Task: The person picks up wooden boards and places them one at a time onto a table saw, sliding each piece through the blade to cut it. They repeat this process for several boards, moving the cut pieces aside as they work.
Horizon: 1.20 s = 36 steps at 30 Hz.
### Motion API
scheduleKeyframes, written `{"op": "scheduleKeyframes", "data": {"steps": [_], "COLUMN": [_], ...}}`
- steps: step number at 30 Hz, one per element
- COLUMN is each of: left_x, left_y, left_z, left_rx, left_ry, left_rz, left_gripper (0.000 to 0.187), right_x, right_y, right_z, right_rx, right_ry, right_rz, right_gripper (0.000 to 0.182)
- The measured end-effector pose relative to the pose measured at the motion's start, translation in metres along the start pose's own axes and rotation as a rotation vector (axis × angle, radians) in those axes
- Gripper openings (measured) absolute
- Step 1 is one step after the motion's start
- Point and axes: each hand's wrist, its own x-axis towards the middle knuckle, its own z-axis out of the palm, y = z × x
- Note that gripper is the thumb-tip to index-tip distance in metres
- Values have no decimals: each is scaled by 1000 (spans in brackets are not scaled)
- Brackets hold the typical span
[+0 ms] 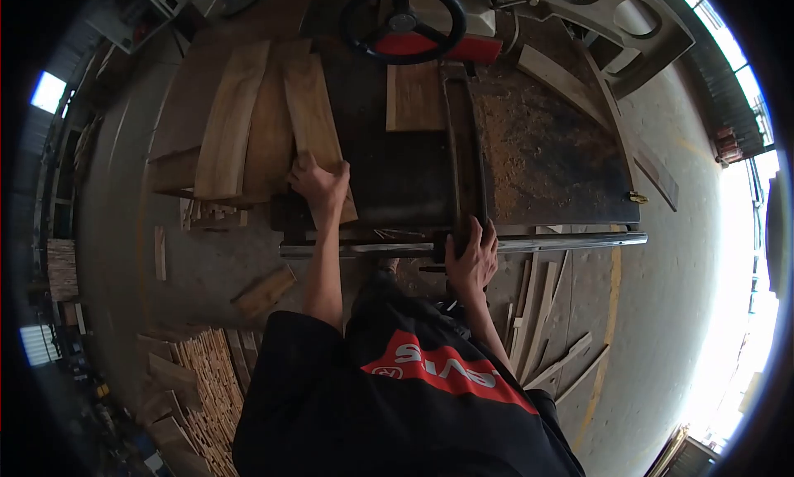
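Note:
My left hand [320, 184] grips the near end of a long wooden board [309, 105], which lies lengthwise at the left part of the dark machine table [372, 175]. My right hand [471, 258] rests with bent, spread fingers on the near end of the long metal fence [466, 146], by the front rail [562, 242]. Whether its fingertips clamp the fence is hard to make out. A shorter wooden piece [415, 97] lies flat against the fence's left side, below the black handwheel [403, 21].
Another wide board [231, 121] lies on the side table at the left. Sawdust [521, 138] covers the table right of the fence. Stacked strips [211, 394] and loose offcuts [538, 312] lie on the floor. A pale machine frame [637, 31] stands at the back right.

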Motion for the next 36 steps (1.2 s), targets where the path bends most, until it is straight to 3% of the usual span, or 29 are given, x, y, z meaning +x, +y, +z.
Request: {"op": "scheduleKeyframes", "data": {"steps": [3,6,9,10,15,18,19,22,23,24,26,29,36], "left_x": [-43,-95,-145,-154,-194,-199,-195,-181,-176,-177,-174,-172,-170], "left_y": [-5,10,-13,-20,32,25,19,-1,2,15,21,61,93], "left_z": [-8,-29,-43,-46,-82,-75,-75,-77,-74,-67,-52,-37,61], "left_rx": [-66,-788,-1486,-1688,-2462,-2670,-2451,-1819,-1334,-1023,-496,-58,-36], "left_ry": [136,-163,-490,-694,-1018,-1016,-1019,-812,-592,-389,-157,-57,-76], "left_rz": [205,-155,-323,-599,-753,-864,-745,-653,-671,-345,152,296,476], "left_gripper": [76,63,56,58,88,88,86,71,51,45,52,56,50], "right_x": [0,-1,-1,-2,-4,-5,-5,-6,-6,-6,-9,-6,-7], "right_y": [1,4,8,10,15,19,19,20,20,21,23,26,26], "right_z": [-5,-7,-5,-4,-1,-2,-3,-2,-3,-5,-3,-3,-3], "right_rx": [18,53,87,97,110,113,115,130,135,137,156,172,178], "right_ry": [-16,-24,-8,-1,-2,-15,-22,-13,-15,-14,-12,-3,-1], "right_rz": [1,-3,-38,-51,-78,-94,-96,-130,-132,-132,-125,-132,-142], "right_gripper": [63,62,62,62,62,62,62,62,62,62,63,63,64]}}
